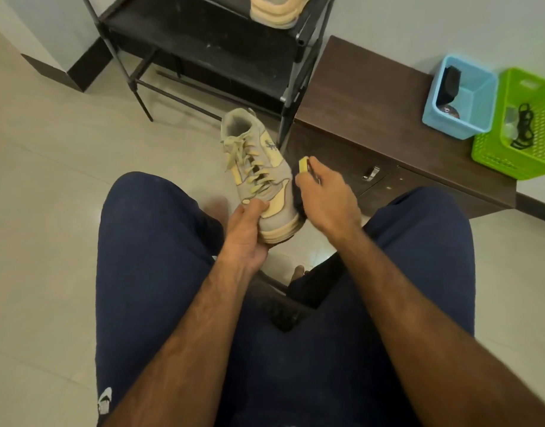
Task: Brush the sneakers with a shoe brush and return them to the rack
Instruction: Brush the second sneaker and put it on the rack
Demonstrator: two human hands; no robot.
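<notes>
Head view shows us seated, knees apart, with 1 sneaker [255, 161] held up over the floor at the centre of the frame, heel pointing away towards the rack [203, 32] at the top. Our left hand [245, 232] pinches it by the toe only, thumb on the upper and fingers curled under the sole. Our right hand [329, 195] is wrapped round the shoe brush [304, 164], whose dark bristles lie against the side of the sneaker that faces the right of the frame. The 2nd sneaker [280, 13] sits on the rack's top shelf, at the upper edge of the frame.

We judge the main risk to be the hold. With only the toe pinched, a firm sideways stroke could twist the sneaker round in our fingers or lever the heel down, and it would drop to the tiles. The loose laces hang near the bristle path and could snag, jerking the shoe. Most of the brush is hidden under our palm, so we cannot tell how much handle we really have; a shallow hold could let it skid off towards the low cabinet [357, 87] at right.
</notes>
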